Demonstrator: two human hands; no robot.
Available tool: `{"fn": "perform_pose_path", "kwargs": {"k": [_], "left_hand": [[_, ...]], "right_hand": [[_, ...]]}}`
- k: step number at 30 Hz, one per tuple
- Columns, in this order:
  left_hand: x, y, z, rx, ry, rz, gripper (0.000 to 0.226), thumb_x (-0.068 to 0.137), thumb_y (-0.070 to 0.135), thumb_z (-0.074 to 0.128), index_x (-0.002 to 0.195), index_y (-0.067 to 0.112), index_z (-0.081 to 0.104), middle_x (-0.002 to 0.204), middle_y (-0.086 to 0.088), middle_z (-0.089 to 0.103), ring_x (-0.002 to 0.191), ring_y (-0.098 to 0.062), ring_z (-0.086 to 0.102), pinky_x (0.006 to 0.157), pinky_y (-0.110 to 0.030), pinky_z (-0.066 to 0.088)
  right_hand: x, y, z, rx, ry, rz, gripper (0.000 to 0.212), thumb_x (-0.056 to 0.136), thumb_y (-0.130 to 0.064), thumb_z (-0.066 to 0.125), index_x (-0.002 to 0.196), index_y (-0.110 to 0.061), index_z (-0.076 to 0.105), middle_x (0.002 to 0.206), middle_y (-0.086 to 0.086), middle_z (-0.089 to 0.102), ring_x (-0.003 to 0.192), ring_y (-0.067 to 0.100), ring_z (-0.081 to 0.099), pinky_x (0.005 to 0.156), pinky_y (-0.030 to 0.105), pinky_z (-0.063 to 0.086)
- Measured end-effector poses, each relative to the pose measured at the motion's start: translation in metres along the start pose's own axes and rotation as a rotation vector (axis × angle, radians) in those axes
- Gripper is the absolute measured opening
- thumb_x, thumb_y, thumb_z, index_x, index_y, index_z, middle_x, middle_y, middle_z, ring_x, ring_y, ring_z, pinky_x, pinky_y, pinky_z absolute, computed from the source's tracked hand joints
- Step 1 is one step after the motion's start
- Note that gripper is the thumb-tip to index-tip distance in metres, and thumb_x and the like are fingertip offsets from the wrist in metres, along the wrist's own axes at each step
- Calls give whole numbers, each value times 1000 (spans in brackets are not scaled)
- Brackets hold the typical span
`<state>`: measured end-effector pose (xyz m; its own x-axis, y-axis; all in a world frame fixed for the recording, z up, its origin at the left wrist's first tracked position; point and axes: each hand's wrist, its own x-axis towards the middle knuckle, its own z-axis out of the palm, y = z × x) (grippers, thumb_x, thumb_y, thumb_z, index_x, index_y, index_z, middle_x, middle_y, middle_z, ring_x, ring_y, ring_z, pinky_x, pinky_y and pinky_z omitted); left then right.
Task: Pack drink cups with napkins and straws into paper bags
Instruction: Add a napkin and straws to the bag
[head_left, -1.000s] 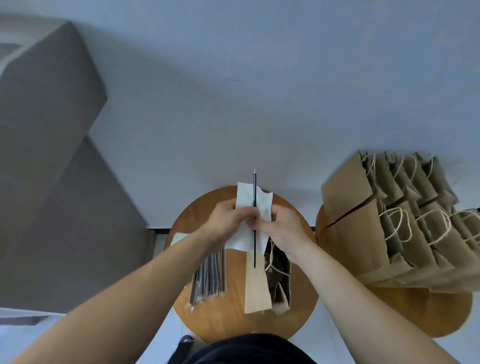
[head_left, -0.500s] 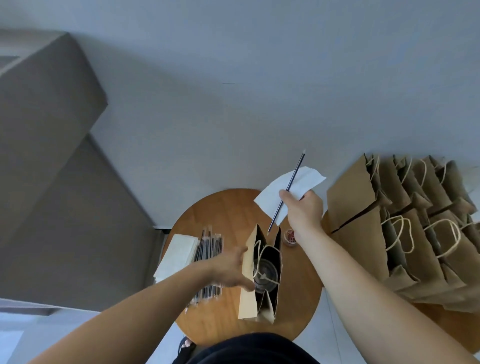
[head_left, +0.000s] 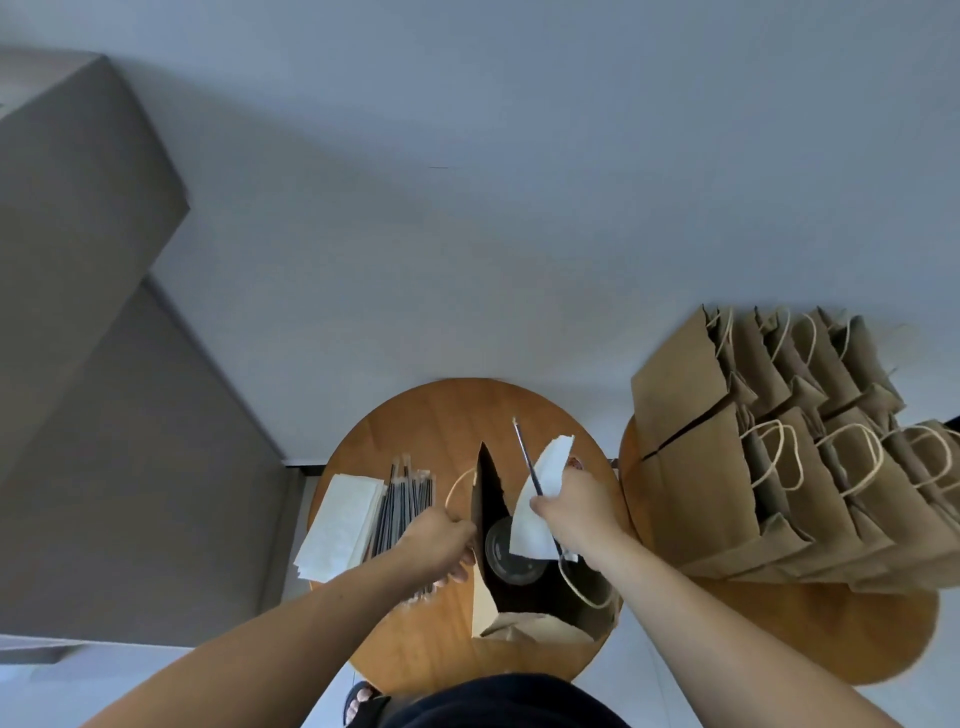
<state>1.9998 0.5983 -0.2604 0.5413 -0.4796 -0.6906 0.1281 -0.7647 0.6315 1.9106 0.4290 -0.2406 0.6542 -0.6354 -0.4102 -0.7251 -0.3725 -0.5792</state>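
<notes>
An open brown paper bag (head_left: 524, 623) stands on the round wooden table (head_left: 441, 415), with a clear lidded drink cup (head_left: 501, 553) visible inside it. My left hand (head_left: 441, 540) grips the bag's left rim by its handle. My right hand (head_left: 576, 512) pinches a white napkin (head_left: 540, 499) and a dark wrapped straw (head_left: 527, 457) together, held over the bag's mouth, with the napkin's lower end dipping over the cup. A stack of white napkins (head_left: 340, 525) and a bundle of wrapped straws (head_left: 405, 499) lie on the table's left side.
A second round table (head_left: 831, 634) at the right carries several brown paper bags (head_left: 779, 457) with rope handles, standing in rows. A grey wall runs behind and a grey sloped structure (head_left: 104, 415) stands at the left. My foot (head_left: 358, 701) shows below the table.
My right hand has brought the napkin and straw down from above the table's far right to the bag's mouth. My left hand has moved up from the bag's side to its rim.
</notes>
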Motion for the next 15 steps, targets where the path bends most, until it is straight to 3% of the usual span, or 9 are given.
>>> {"fn": "perform_pose_path", "kwargs": {"k": [3, 6, 10, 15], "left_hand": [[0, 5, 2, -23, -27, 9, 29, 99, 24, 46, 99, 5, 68, 82, -5, 75, 71, -23, 74, 71, -41, 62], [1, 8, 2, -44, -36, 1, 28, 100, 23, 46, 101, 6, 68, 84, -5, 75, 70, -21, 74, 72, -40, 63], [4, 4, -1, -128, -13, -54, 28, 100, 22, 45, 100, 7, 68, 86, -8, 75, 71, -26, 74, 72, -44, 63], [1, 8, 5, -179, -30, -79, 24, 99, 18, 44, 103, 9, 66, 89, -11, 74, 70, -24, 74, 57, -30, 54]], "right_hand": [[-5, 7, 9, -252, -100, -87, 15, 96, -34, 59, 106, -24, 54, 96, -9, 57, 80, 9, 55, 60, 13, 37], [-6, 17, 27, -358, -184, -130, 5, 97, -27, 56, 102, -25, 56, 97, -6, 62, 85, 11, 60, 64, 14, 40], [1, 31, 50, -436, -339, -75, 21, 97, -18, 54, 117, -15, 58, 108, 1, 63, 88, 16, 59, 64, 19, 42], [19, 43, 57, -492, -391, -24, 20, 98, -14, 54, 118, -14, 58, 102, 2, 61, 79, 15, 55, 63, 21, 42]]}}
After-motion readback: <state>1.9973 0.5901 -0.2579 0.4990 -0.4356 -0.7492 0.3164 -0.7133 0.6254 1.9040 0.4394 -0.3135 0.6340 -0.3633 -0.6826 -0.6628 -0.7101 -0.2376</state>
